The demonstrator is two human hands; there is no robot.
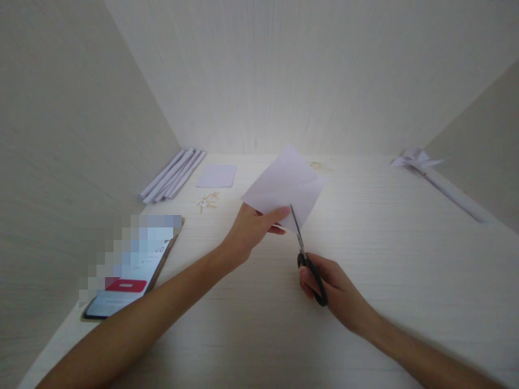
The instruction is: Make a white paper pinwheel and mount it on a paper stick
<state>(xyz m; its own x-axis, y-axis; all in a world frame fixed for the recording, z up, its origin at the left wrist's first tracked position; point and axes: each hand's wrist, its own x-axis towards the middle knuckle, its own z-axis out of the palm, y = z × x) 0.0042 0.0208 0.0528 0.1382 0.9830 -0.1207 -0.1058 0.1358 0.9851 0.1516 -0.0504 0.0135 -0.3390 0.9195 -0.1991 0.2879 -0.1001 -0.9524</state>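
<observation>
Left hand (pixel 249 229) pinches a white paper sheet (pixel 286 186) at its near lower edge, thumb on top, fingers (pixel 278 229) curled under and closed on the paper. The sheet is lifted off the desk (pixel 365 259) and tilted, with one corner pointing up and away from the fingers.

Right hand (pixel 334 289) grips black-handled scissors (pixel 306 259), fingers through the handle loops and closed around them. The blades point up and away from the hand and meet the sheet's lower edge just right of the left thumb tip. Blades look nearly closed; cannot tell how far they bite into the paper.

Left of the left forearm, a phone (pixel 130 270) lies flat on the desk, screen lit, partly pixelated. Beyond the left fingers, near: a few small wooden sticks (pixel 207 201). Farther back: a small flat paper square (pixel 217 175), and left of it a bundle of rolled paper tubes (pixel 172 175) by the left wall. Well to the right of the right hand, at the far corner: a paper pinwheel (pixel 416 158) on a long rolled paper stick (pixel 452 192), lying flat.
</observation>
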